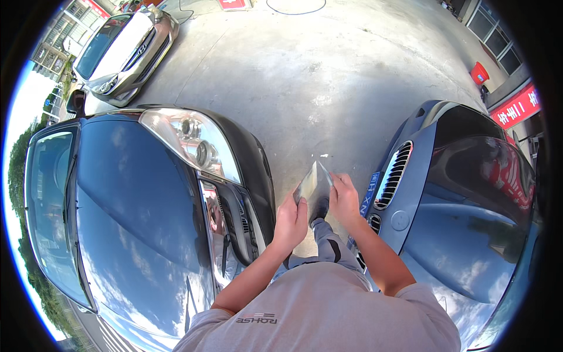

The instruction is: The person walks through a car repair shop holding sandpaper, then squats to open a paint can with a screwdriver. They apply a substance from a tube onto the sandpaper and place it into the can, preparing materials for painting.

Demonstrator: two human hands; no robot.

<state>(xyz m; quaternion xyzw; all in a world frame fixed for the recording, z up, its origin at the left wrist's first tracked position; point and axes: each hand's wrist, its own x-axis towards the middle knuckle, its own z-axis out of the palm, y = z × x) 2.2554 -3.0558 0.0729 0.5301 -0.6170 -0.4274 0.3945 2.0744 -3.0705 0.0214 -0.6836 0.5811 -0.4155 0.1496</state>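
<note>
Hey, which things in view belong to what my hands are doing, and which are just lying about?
Likely in use:
- flat pale piece, in the left hand
- thin flat piece, in the right hand; exact kind unclear

Around, untouched:
- dark car
- blue car
- light-coloured car
- red bucket

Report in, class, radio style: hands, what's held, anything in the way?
Left hand gripping flat pale piece. Right hand gripping thin piece; whether pieces join, unclear. Dark blue car at left, second blue car at right.
</note>
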